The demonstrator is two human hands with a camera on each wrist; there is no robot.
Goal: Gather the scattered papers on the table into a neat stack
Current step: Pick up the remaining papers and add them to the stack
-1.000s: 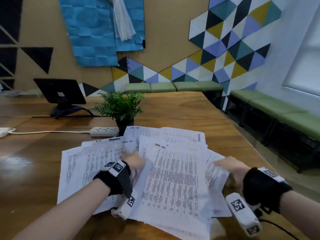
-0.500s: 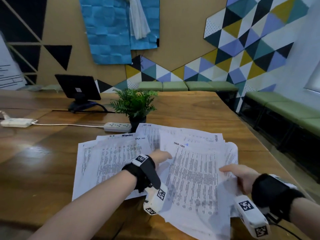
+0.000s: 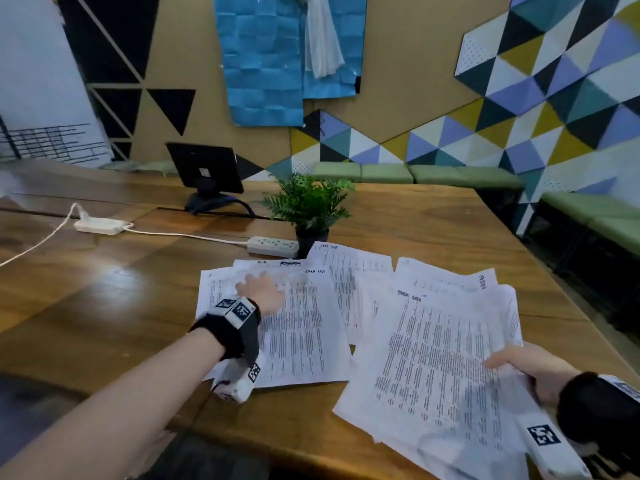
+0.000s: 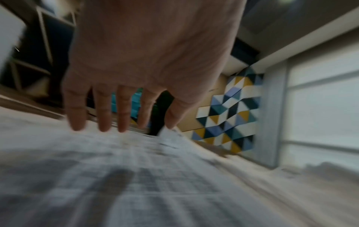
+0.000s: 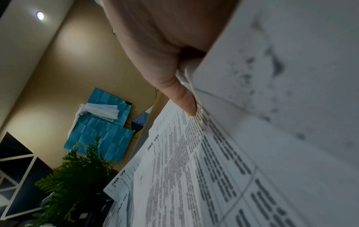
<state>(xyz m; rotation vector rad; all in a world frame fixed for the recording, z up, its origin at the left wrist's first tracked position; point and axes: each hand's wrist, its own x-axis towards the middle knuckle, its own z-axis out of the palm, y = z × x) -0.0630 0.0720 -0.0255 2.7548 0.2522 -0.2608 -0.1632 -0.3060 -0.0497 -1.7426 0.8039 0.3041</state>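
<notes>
The right hand (image 5: 155, 46) pinches a sheaf of white printed paper sheets (image 5: 223, 161), with the thumb (image 5: 180, 95) lying on the top sheet's printed face. The sheets fan out loosely; handwritten headings show at their far edges. A green fern-like potted plant (image 5: 73, 176) stands beyond the sheets. A creased blue paper panel (image 5: 101, 135) with a white cloth (image 5: 103, 112) draped over it hangs on the tan wall (image 5: 77, 64).

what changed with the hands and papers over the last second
The left hand left the pile's middle and reached out to the left sheets, fingers spread. The right hand pulled its bunch of papers toward the near right edge, splitting the pile. Right-hand grip, plant and power strip unchanged.
</notes>
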